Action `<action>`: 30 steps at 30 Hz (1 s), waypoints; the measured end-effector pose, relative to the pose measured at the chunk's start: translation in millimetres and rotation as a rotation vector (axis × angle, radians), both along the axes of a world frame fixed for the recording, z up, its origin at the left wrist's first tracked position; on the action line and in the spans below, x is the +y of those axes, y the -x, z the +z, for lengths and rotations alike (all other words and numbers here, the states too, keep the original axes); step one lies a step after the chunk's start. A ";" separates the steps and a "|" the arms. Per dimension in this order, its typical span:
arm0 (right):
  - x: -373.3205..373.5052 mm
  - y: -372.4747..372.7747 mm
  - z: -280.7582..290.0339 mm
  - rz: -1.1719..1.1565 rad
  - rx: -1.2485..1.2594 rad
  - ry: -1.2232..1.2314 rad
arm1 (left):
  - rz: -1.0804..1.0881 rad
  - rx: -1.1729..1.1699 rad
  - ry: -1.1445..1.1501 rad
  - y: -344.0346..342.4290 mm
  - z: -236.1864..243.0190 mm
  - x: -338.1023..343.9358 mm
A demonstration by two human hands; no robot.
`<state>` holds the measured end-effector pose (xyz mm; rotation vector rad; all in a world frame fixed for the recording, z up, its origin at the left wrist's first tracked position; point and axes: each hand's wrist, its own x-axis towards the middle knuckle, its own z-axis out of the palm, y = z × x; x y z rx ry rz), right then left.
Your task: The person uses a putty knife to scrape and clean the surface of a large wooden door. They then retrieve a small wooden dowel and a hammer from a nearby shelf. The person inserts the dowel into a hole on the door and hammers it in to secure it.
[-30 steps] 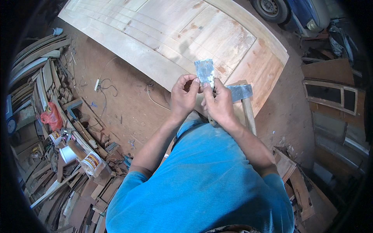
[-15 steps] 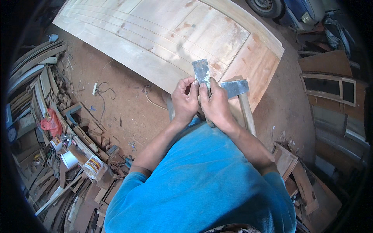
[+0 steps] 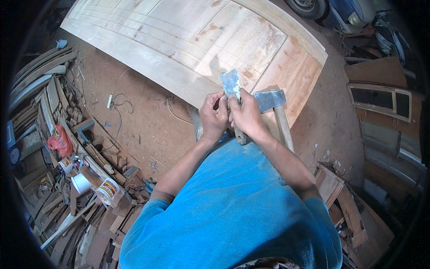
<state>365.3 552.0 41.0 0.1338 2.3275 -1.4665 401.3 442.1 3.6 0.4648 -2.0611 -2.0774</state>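
Observation:
In front of my blue shirt, my right hand (image 3: 245,116) grips a putty knife (image 3: 230,81). Its broad metal blade, smeared with pale residue, points away from me, and its handle end shows below the hand. My left hand (image 3: 212,117) is beside it, fingers curled and thumb bent in, close to the blade's base. Whatever those left fingers pinch is too small or hidden to make out. Just right of my hands, a hatchet-like tool (image 3: 269,100) with a flat grey head rests at the edge of a wooden door panel (image 3: 179,74), its wooden handle toward me.
Stacked timber offcuts (image 3: 56,101) line the left, with a red plastic bag (image 3: 59,140) and a white tub (image 3: 107,190) among them. A cable (image 3: 119,107) lies on the dirt floor. Framed boards (image 3: 380,101) stand at right; a vehicle wheel (image 3: 305,5) shows far right.
My right hand has shifted slightly and the blade tilts a little more to the left. More of the putty knife's handle end shows. My left hand stays nearly in place.

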 end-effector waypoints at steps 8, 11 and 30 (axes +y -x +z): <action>-4.0 3.4 15.1 -0.237 -0.216 0.341 | -0.009 -0.173 -0.377 7.2 10.2 -1.5; 3.3 6.9 24.5 -0.263 -0.131 0.422 | -0.008 -0.179 -0.414 14.4 6.0 -5.9; 31.0 9.0 -15.2 0.497 0.316 -0.171 | -0.308 -0.350 0.344 -9.1 -48.6 -85.0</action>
